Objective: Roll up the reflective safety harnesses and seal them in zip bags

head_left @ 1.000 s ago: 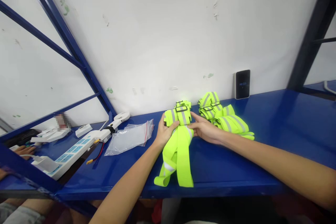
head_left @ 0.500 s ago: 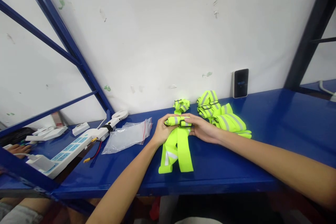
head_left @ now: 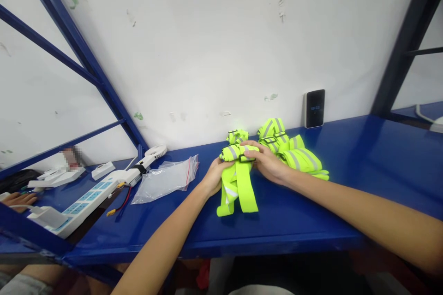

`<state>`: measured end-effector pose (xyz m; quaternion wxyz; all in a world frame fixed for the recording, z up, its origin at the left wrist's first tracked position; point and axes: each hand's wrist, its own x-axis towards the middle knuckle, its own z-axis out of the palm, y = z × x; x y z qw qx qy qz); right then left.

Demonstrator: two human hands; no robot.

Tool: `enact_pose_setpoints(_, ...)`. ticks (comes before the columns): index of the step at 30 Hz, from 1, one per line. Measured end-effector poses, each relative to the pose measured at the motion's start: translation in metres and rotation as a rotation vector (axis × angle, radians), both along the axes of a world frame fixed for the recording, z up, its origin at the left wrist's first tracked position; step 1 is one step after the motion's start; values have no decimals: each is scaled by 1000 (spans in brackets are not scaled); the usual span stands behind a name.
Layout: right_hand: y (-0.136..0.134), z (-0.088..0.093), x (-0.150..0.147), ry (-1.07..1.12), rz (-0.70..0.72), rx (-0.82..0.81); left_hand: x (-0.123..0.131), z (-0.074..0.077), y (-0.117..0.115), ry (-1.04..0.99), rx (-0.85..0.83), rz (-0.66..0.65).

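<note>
A neon-yellow reflective strap (head_left: 238, 184) with grey stripes and a black buckle lies on the blue shelf (head_left: 346, 212). Its upper end is rolled into a bundle that both hands hold. My left hand (head_left: 214, 176) grips the roll from the left, fingers curled round it. My right hand (head_left: 265, 163) covers the roll from the right and top, fingers bent over the buckle. The strap's two loose tails hang toward the shelf's front edge.
More folded neon straps (head_left: 294, 154) are piled behind my right hand, a smaller one (head_left: 237, 136) by the wall. A clear zip bag (head_left: 166, 179), a white handheld fan (head_left: 150, 156), a power strip (head_left: 86, 198) and a dark device (head_left: 314, 108) stand around. Another person's hand (head_left: 19, 199) shows far left.
The strap's upper part has been rolled further down, so the loose tails are shorter and pulled back from the shelf's edge. Both hands stayed on the roll.
</note>
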<state>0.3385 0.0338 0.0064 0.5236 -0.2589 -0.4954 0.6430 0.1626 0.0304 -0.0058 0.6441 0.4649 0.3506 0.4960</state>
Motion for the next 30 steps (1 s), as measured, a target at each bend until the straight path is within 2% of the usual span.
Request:
enact_pose_setpoints(3, 0, -1, 0, -52, -19, 85, 1, 0, -4, 7, -21, -103)
enact_pose_setpoints(7, 0, -4, -2, -78, -29, 189, -2, 4, -10, -15, -69, -151)
enact_pose_setpoints(11, -4, -3, -4, -97, -46, 224, -3, 7, -12, -5, -118, -212)
enact_pose_setpoints(15, -7, 1, -3, -116, -79, 254, -1, 6, -11, 57, -85, -173)
enact_pose_setpoints(18, -8, 3, -3, -139, -124, 247, -1, 5, -9, 102, -54, -191)
enact_pose_setpoints(24, -3, 2, -7, -29, -182, 162, -2, 5, -7, 165, -29, -185)
enact_pose_setpoints(30, 9, -5, -3, -193, -183, 342, 5, -1, -6, 125, -29, -100)
